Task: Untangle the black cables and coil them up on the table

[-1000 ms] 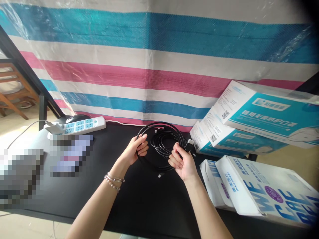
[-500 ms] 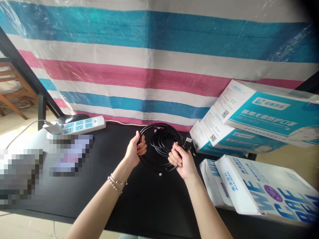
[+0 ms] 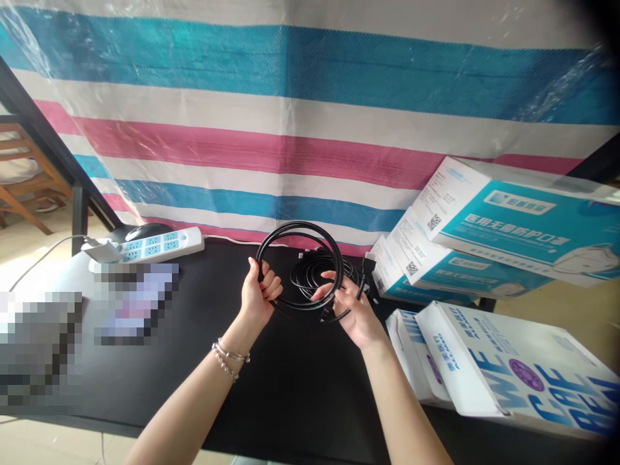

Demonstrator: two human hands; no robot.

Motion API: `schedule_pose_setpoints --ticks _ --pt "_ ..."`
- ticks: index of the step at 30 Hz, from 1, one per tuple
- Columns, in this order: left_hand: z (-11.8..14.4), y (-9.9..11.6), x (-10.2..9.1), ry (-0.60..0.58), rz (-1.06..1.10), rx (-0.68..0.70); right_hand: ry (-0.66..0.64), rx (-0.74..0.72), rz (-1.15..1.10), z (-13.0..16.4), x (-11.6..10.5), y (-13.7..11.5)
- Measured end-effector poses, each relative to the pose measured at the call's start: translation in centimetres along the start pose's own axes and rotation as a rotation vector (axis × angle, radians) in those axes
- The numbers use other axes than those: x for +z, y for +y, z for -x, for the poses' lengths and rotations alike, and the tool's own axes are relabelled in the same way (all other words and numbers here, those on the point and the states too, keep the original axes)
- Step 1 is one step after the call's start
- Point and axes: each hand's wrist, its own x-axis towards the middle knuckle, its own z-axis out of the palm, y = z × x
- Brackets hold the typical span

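A black cable [image 3: 301,225] is wound into a round coil above the desk. My left hand [image 3: 261,294] is closed around the coil's left side, thumb pointing up. At the lower right of the coil is my right hand [image 3: 356,313], its fingers loosely curled with the cable between thumb and fingers. A short end of the cable with a black connector [image 3: 327,313] hangs by the right fingertips. Behind the coil, a second heap of black cable [image 3: 301,274] lies on the desk, partly hidden by the right hand. A dark plug [image 3: 368,263] shows beside that heap.
White-and-teal boxes [image 3: 513,213] are stacked at the right, with white cartons [image 3: 484,361] in front. On the left of the black desk [image 3: 290,394] lie a power strip [image 3: 150,247], a mouse [image 3: 148,230] and a pixelated flat object [image 3: 140,303]. Striped sheeting [image 3: 281,110] hangs behind.
The coil has risen and shifted slightly left with my left hand. My right hand has loosened from its tight grip, its fingers now more extended, and the connector end has come into sight.
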Motion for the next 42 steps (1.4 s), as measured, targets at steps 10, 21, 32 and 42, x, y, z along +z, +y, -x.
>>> schedule_pose_setpoints --ticks 10,21,32,42 --pt "0.1 -1.5 -0.4 -0.03 0.039 -0.076 0.115 -0.105 -0.114 -0.4 2.2 2.2" --pt "-0.8 1.5 -0.5 -0.155 -0.323 -0.193 0.231 -0.01 -0.119 -0.2 1.1 0.8" --pt "-1.1 2.0 -1.5 -0.339 -0.941 0.098 0.193 0.16 0.049 -0.1 1.1 0.9" --pt "-0.9 0.5 -1.3 -0.074 -1.108 0.498 0.161 0.159 0.084 -0.3 0.9 1.0"
